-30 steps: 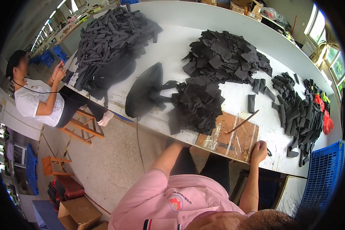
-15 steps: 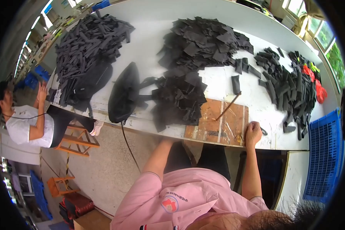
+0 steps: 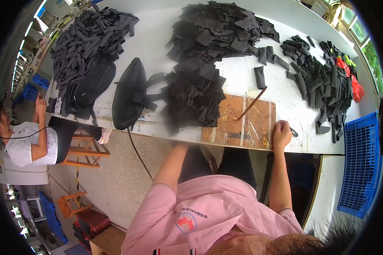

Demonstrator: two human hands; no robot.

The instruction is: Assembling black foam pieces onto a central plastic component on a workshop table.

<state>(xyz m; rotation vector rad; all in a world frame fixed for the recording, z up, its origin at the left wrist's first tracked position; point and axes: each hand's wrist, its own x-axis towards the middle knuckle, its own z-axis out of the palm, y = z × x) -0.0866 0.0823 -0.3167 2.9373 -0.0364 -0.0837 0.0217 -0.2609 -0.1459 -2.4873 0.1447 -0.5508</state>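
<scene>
A co-worker sits far left. On the table lie strip heaps, a black bag and a scrap pile that hides the left hand. The right hand rests clenched on the brown board, beside a stick. A blue crate stands at the right.

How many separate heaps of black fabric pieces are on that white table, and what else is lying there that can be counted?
Heaps of black fabric pieces: 4
Wooden board: 1
Thin stick: 1
Black bag: 1
Blue crate beside the table: 1
Total: 8
</scene>
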